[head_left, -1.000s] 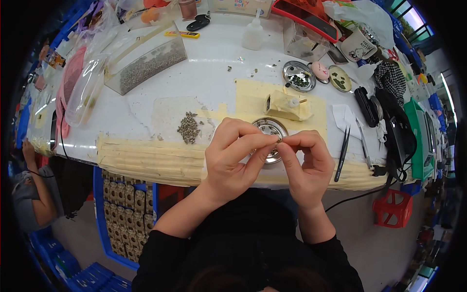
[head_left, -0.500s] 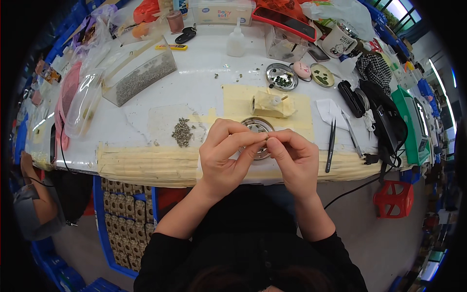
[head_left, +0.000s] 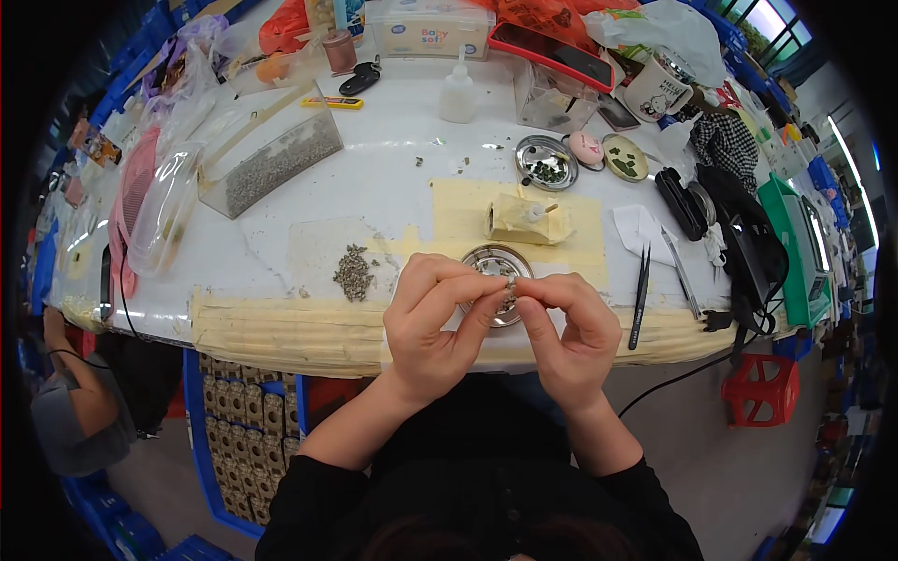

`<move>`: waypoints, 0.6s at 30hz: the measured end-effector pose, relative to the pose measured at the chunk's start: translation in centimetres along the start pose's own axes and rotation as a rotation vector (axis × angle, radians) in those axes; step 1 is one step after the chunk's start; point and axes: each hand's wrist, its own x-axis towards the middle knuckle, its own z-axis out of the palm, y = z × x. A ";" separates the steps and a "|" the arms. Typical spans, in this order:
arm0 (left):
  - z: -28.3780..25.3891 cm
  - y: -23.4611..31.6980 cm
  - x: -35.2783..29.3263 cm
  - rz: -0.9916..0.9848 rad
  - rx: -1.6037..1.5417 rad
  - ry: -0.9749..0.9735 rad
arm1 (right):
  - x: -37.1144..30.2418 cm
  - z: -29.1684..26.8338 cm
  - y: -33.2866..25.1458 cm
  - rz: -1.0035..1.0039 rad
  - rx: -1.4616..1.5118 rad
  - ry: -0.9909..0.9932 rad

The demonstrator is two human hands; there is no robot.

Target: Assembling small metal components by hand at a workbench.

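My left hand pinches a tiny pale piece between thumb and index finger; its exact kind is too small to make out. From the other side my right hand meets it, fingers curled, with the index fingertip at the piece and the thumb slightly lower. Both hands are above a round metal dish holding small bits, and they partly cover it. Left of my hands lies a heap of small grey-brown pieces. Just behind the dish, a tape-wrapped block bears a short stick.
Black tweezers and a silver tool lie right of my hands. A dish of dark green pieces, a clear bin of grey granules and a white squeeze bottle stand farther back. A red stool is beyond the table's right front.
The view has shifted slightly, so the table sits lower in it. My right thumb has dropped a little from the index finger, and the pale piece shows more plainly between the fingertips.
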 end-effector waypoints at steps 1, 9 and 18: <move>0.0 0.0 -0.1 -0.005 -0.011 -0.004 | 0.0 -0.2 0.1 0.009 0.006 -0.012; -0.5 -0.5 0.1 0.012 -0.019 -0.024 | 0.8 -0.4 -0.4 0.281 0.221 -0.129; -1.9 -0.4 0.9 0.008 -0.113 -0.044 | 2.0 -0.6 -0.7 0.603 0.596 -0.272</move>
